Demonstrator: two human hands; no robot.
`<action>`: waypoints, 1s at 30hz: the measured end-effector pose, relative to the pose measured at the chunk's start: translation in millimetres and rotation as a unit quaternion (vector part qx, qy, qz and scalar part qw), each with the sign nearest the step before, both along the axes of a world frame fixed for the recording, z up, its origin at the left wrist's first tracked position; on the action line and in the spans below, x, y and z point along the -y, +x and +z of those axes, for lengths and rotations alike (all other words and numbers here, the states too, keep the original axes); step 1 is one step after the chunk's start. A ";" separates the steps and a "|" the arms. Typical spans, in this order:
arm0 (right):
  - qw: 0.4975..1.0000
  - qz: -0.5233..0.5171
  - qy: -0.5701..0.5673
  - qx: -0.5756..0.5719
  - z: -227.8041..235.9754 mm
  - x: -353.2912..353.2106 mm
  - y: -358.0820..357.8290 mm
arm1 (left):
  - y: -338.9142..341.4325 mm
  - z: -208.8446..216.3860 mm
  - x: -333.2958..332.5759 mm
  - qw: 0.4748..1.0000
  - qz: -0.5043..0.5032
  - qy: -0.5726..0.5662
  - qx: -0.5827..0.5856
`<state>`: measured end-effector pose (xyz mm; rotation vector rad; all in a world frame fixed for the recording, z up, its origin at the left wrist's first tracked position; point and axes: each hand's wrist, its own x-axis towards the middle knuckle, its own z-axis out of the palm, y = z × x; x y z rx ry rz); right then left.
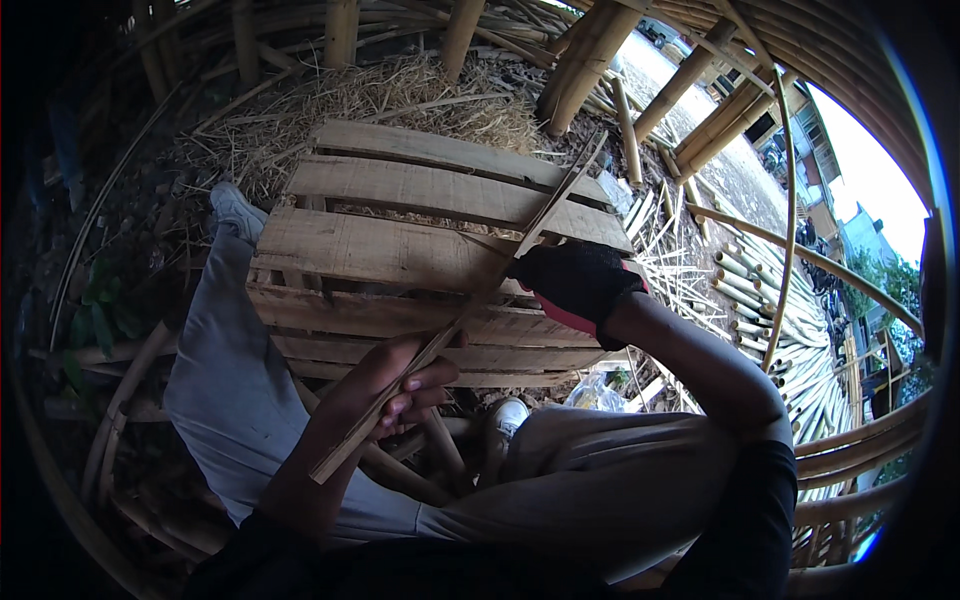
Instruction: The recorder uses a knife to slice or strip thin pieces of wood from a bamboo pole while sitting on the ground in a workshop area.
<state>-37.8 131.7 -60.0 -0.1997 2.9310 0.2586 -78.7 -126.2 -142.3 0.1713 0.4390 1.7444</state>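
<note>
Bamboo strip (482, 298): clamped in left hand (405, 385); gloved right hand (575, 280) met it farther up, grip too dark to tell; slatted bench (370, 245) lay beyond.

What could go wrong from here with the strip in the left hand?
The left hand is bare, so the edge of the thin strip could cut or splinter its fingers; the right hand wears a glove. The strip's near end lies over the left forearm and might scrape it if it slides. Its far end crosses the slatted wooden table and might catch in a gap.
</note>
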 end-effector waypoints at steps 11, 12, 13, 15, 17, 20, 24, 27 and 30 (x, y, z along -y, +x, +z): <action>0.715 -0.399 -0.542 0.189 8.8 -14.3 -0.7 | -1.8 -2.4 -4.6 1.000 -0.004 -0.009 0.025; 0.715 -0.399 -0.542 0.189 7.9 -13.2 0.0 | -2.0 -3.1 -4.8 1.000 -0.004 -0.009 0.025; 0.726 -0.394 -0.536 0.175 7.7 -11.0 0.8 | -2.0 -2.3 -4.5 0.999 -0.005 -0.013 0.031; 0.739 -0.386 -0.529 0.161 0.8 -15.6 -0.9 | -1.5 -0.6 -2.4 0.999 -0.005 -0.018 0.036; 0.664 -0.409 -0.619 0.091 -17.5 -36.2 -1.8 | -1.9 0.7 -2.1 0.995 -0.026 0.007 0.096; 0.678 -0.426 -0.596 0.063 -13.9 -36.4 -3.0 | -5.4 5.4 6.6 0.992 -0.064 0.027 0.109; 0.679 -0.446 -0.578 0.076 -16.0 -36.8 -8.5 | -3.5 11.6 17.8 0.991 -0.063 0.009 0.114; 0.705 -0.427 -0.566 0.023 -21.1 -46.2 -7.6 | -0.2 19.7 19.3 0.990 -0.082 -0.008 0.111; 0.693 -0.443 -0.568 0.031 -23.3 -60.9 -8.2 | 9.0 25.7 22.0 0.991 -0.089 -0.010 0.099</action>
